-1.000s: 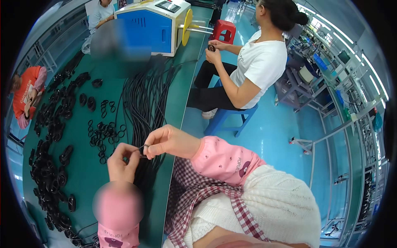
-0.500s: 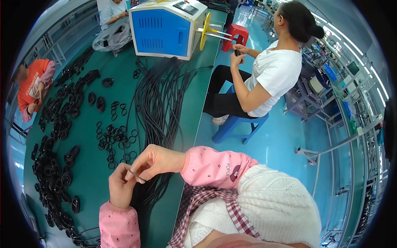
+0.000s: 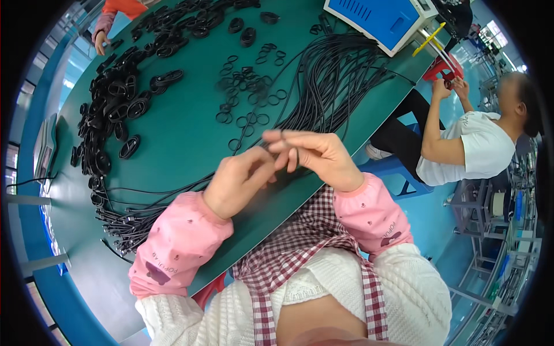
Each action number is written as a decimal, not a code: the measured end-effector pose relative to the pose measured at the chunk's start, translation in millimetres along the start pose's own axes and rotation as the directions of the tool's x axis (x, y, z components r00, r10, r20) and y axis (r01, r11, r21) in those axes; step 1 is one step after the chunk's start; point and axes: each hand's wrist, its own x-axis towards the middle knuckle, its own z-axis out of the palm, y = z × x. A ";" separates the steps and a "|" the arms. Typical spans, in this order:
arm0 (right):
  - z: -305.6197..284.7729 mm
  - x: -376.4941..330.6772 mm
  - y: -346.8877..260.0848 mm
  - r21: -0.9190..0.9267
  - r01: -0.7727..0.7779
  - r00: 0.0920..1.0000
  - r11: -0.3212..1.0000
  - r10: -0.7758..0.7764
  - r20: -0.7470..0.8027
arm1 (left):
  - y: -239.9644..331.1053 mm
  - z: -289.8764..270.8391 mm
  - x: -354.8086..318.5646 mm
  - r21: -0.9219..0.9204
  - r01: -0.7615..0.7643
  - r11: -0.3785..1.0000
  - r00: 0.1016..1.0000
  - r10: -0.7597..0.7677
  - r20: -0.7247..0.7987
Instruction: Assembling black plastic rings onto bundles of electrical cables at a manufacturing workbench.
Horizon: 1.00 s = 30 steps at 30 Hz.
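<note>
Head view: both hands meet just above the near edge of the green table (image 3: 173, 144). Left hand (image 3: 239, 181) is curled narrow, fingers pinching toward the right hand (image 3: 314, 157). The right one pinches a thin black cable piece (image 3: 283, 135) between thumb and fingertips, w/ the other fingers loosely fanned. The cable is small and partly hidden, so I can't tell whether it's a closed ring yet.

Behind the hands, a bundle of long black cables (image 3: 329, 81) fans across the table toward a blue machine (image 3: 381, 17); small black rings (image 3: 248, 86) lie scattered mid-table and bigger coiled bundles (image 3: 115, 104) are piled at far left.

To do it well, imo: keep the pinch near the cable's end, hands close together, loop even, and work clear of the loose strands so nothing snags.

A co-worker in a white shirt (image 3: 473, 147) sits at right.
</note>
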 end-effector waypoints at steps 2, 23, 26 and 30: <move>-11.7 6.7 -5.3 -0.290 0.033 0.999 0.956 -0.035 -0.001 | -15.1 -12.8 -9.2 -0.010 -0.124 0.992 0.980 0.121 -0.155; -169.8 250.1 33.1 -0.975 -0.053 0.985 0.214 -0.147 -0.085 | -27.1 -107.7 28.4 0.050 -0.021 0.999 0.971 0.032 -0.235; -157.0 253.5 48.7 -0.971 -0.165 0.978 0.175 -0.100 -0.184 | -25.8 -112.8 34.5 0.056 0.022 0.998 0.973 -0.008 -0.232; -127.4 247.2 37.0 -0.930 -0.060 0.998 0.363 0.027 -0.054 | -31.5 -117.4 36.6 -0.003 0.024 1.000 0.975 -0.024 -0.220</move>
